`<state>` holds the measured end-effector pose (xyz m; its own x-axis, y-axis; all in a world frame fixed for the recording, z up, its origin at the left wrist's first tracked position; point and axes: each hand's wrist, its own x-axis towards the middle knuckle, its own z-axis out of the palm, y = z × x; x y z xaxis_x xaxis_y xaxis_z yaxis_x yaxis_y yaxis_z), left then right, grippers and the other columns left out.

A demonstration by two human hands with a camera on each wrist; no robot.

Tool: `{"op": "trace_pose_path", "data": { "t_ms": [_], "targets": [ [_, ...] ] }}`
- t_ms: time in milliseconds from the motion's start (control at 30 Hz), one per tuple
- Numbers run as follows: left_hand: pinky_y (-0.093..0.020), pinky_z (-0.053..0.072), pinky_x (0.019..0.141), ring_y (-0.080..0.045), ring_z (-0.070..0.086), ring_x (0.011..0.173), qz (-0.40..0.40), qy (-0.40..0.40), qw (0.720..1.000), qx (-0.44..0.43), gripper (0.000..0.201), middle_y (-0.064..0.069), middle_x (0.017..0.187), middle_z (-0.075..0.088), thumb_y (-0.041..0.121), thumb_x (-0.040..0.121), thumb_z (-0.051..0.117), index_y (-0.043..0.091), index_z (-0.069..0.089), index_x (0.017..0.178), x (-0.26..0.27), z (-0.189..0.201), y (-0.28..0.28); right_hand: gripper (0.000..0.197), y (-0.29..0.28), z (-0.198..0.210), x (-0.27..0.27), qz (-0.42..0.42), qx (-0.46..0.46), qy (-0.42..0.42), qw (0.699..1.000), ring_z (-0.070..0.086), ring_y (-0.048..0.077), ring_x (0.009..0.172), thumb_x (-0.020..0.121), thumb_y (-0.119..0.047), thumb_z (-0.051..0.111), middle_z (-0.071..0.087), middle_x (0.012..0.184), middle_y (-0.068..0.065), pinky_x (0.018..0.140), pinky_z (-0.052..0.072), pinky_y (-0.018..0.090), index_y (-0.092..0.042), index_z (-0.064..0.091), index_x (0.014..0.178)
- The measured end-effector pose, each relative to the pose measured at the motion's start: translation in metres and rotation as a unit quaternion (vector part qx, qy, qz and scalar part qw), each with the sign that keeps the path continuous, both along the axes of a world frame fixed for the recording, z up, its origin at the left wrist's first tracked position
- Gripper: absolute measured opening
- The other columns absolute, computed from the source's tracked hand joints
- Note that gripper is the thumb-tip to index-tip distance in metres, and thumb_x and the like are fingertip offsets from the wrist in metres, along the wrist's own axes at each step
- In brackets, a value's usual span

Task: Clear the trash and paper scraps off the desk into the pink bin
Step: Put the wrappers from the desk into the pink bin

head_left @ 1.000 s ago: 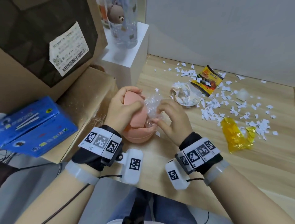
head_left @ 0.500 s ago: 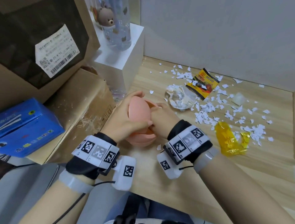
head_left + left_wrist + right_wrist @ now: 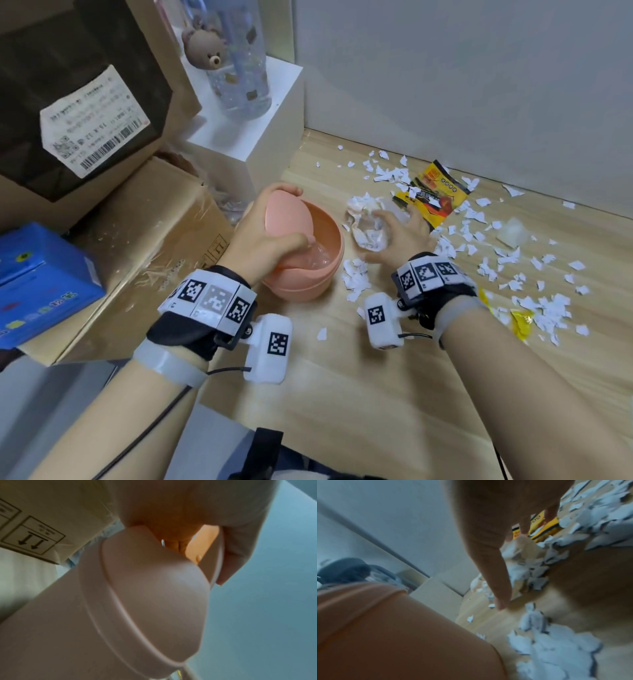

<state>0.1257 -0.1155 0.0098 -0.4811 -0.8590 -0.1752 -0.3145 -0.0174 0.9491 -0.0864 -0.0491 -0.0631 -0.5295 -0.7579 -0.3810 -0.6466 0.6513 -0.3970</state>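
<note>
Half a second back both hands were together at the mouth of the pink bin (image 3: pixel 310 270); since then the right hand (image 3: pixel 399 236) has left the opening and reached out to the right, onto the crumpled white paper wad (image 3: pixel 368 222), while the left hand (image 3: pixel 265 236) has stayed on the bin's swing lid (image 3: pixel 287 214), tilting it open. The clear plastic film (image 3: pixel 317 257) that the right hand carried a second ago now lies inside the bin, just under the left thumb.

By my reading the job is barely begun: one piece is binned and nearly everything else is left. The paper wad sits on the desk (image 3: pixel 376 394) just right of the bin. Behind it, near the wall, lies the yellow and black snack wrapper (image 3: pixel 433 192); white paper scraps (image 3: pixel 479 246) are strewn widely across the right half of the desk, with a small heap just beside the bin's base, and a crumpled yellow wrapper (image 3: pixel 520 322) lies partly hidden behind the right forearm. A pale translucent lump among the scraps I cannot identify.

The left hand curls over the lid, thumb on its near edge and fingers over the top. The right hand is spread, fingers loosely bent over the wad and touching it; the right wrist view is blurred, so I cannot tell if it has closed on it.

The bin is small, round and peach-pink, standing upright near the cardboard box (image 3: pixel 147 240)
</note>
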Motion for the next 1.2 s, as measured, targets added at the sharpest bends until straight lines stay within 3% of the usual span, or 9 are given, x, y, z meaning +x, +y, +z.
{"op": "trace_pose_path", "data": {
  "t_ms": [233,367,467,667,867,967,1067,1133,1200],
  "targets": [
    [-0.044,0.038,0.106,-0.016,0.049,0.121,-0.001,-0.010,1.000,0.000,0.057,0.007,0.127,0.055,0.041,0.046,0.066,0.048,0.050,0.100,-0.012,0.001,-0.002,0.042,0.001,-0.018,-0.002,-0.031,-0.013,0.030,0.999,0.029,0.030,0.124,0.062,-0.025,0.072,0.030,0.132,0.007,0.101,0.024,0.047,-0.032,0.049,0.096],
    [-0.041,0.041,0.103,-0.019,0.049,0.119,-0.009,-0.013,1.000,0.000,0.059,0.004,0.128,0.054,0.042,0.043,0.063,0.045,0.049,0.100,-0.015,0.003,-0.001,0.029,0.007,-0.001,-0.007,-0.040,-0.159,-0.066,0.984,0.041,0.029,0.106,0.065,-0.007,0.065,0.032,0.113,0.009,0.083,0.043,0.035,-0.022,0.048,0.084],
    [-0.038,0.041,0.101,-0.018,0.049,0.119,-0.013,-0.015,1.000,0.000,0.059,0.004,0.128,0.054,0.042,0.042,0.063,0.045,0.048,0.099,-0.015,0.005,-0.002,0.030,0.012,0.040,-0.009,0.027,-0.274,-0.087,0.957,0.042,0.017,0.098,0.065,0.003,0.062,0.036,0.108,0.002,0.069,0.039,0.019,-0.018,0.054,0.083],
    [-0.044,0.041,0.103,-0.024,0.051,0.119,-0.010,-0.013,1.000,0.001,0.054,0.000,0.126,0.056,0.039,0.042,0.065,0.050,0.049,0.093,-0.016,0.002,-0.001,0.032,0.010,0.098,0.025,0.359,-0.233,0.074,0.901,0.047,0.034,0.111,0.065,0.007,0.055,0.046,0.129,0.015,0.079,0.042,0.037,-0.018,0.070,0.078],
    [-0.049,0.042,0.100,-0.026,0.053,0.115,-0.015,-0.020,1.000,0.001,0.053,-0.004,0.125,0.056,0.038,0.042,0.063,0.052,0.049,0.091,-0.016,0.001,-0.003,0.034,0.001,0.081,0.051,0.287,-0.259,-0.023,0.922,0.045,0.010,0.075,0.070,0.005,0.057,0.038,0.106,0.005,0.048,0.021,0.016,-0.010,0.048,0.099],
    [-0.048,0.043,0.100,-0.025,0.052,0.114,-0.016,-0.030,0.999,-0.001,0.054,-0.004,0.126,0.054,0.039,0.041,0.062,0.054,0.048,0.091,-0.016,0.000,-0.003,0.036,0.002,0.071,0.056,0.186,-0.268,-0.088,0.941,0.043,0.006,0.066,0.070,0.000,0.060,0.040,0.077,-0.019,0.057,0.031,0.019,-0.021,0.038,0.088],
    [-0.047,0.043,0.099,-0.025,0.052,0.114,-0.015,-0.039,0.999,-0.010,0.054,-0.004,0.126,0.054,0.041,0.041,0.061,0.054,0.047,0.092,-0.016,-0.001,-0.003,0.015,0.011,0.065,0.062,0.223,-0.249,-0.068,0.940,0.057,0.021,0.086,0.074,-0.028,0.051,0.057,0.079,-0.015,0.079,0.043,0.033,-0.018,0.054,0.084],
    [-0.046,0.042,0.101,-0.024,0.051,0.115,-0.013,-0.053,0.998,-0.017,0.054,-0.003,0.125,0.055,0.044,0.041,0.061,0.055,0.046,0.092,-0.017,0.001,-0.004,0.047,0.014,0.058,0.065,0.316,-0.173,-0.001,0.933,0.045,0.017,0.126,0.076,-0.053,0.029,0.067,0.100,-0.005,0.113,0.017,0.051,-0.020,0.062,0.080],
    [-0.047,0.039,0.103,-0.024,0.050,0.117,-0.016,-0.064,0.998,-0.023,0.053,0.000,0.123,0.055,0.046,0.041,0.060,0.055,0.046,0.091,-0.020,0.001,-0.006,0.069,0.012,0.055,0.068,0.375,-0.084,0.050,0.922,0.017,0.010,0.142,0.071,-0.069,0.011,0.061,0.121,-0.010,0.110,-0.016,0.058,-0.026,0.064,0.078]
  ]
}}
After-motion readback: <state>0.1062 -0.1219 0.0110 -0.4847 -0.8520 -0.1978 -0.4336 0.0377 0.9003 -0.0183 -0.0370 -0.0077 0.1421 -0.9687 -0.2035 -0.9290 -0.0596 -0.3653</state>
